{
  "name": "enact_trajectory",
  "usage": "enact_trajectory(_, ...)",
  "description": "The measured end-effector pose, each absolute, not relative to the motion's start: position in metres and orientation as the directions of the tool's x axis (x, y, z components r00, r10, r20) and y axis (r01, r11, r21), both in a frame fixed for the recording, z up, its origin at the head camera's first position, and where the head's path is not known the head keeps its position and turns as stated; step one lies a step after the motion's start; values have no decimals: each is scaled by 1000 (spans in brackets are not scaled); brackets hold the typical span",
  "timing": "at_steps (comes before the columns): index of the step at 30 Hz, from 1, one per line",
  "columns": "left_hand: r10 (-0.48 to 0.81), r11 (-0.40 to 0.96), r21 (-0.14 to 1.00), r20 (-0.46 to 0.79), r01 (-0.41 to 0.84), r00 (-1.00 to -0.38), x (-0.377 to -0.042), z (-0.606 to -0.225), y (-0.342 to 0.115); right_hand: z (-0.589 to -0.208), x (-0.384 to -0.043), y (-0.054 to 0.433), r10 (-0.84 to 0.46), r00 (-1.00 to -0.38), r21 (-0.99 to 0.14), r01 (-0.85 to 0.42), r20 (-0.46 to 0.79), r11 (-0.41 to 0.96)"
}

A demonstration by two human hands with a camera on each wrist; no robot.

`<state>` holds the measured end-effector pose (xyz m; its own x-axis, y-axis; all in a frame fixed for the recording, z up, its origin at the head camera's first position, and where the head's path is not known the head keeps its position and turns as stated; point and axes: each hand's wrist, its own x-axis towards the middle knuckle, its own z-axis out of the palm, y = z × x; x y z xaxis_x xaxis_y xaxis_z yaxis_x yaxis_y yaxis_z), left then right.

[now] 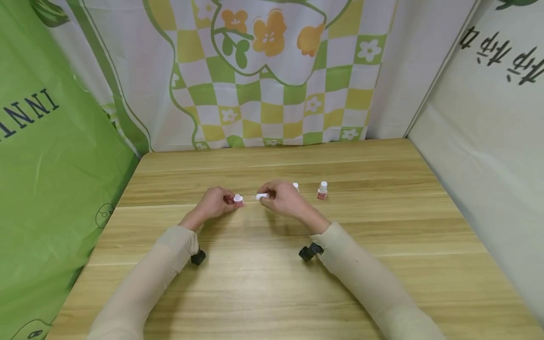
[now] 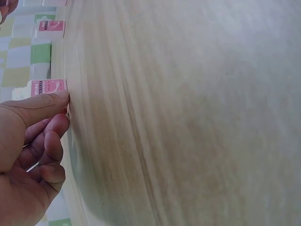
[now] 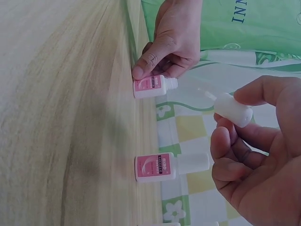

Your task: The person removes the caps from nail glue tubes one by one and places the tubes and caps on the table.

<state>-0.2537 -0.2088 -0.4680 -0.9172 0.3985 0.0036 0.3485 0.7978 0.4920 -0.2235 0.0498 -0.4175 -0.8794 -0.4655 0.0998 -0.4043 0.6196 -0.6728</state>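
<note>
My left hand [image 1: 215, 203] pinches a small white bottle [image 3: 149, 87] with a pink label, low at the table surface. Its neck is bare, without a cap. Between thumb and fingers my right hand [image 1: 284, 198] holds a white cap [image 3: 233, 109], tilted and apart from the bottle, a short way to its right. A thin pale stem points from the cap toward the bottle neck in the right wrist view. Another bottle [image 3: 155, 167] of the same kind, capped, stands upright behind my right hand; in the head view the hand mostly hides it.
One more capped bottle [image 1: 322, 190] stands farther right on the wooden table [image 1: 255, 283]. A checked, flowered curtain [image 1: 272, 108] hangs along the table's back edge. Green cloth [image 1: 55, 165] borders the left side, pale cloth [image 1: 480, 141] the right.
</note>
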Motion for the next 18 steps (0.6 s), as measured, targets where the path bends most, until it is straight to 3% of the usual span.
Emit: enact_trajectory(18, 373, 805, 493, 12, 330, -928, -255, -468, -213, -426, -222, 51, -524, -846, -639, -460, 102, 617)
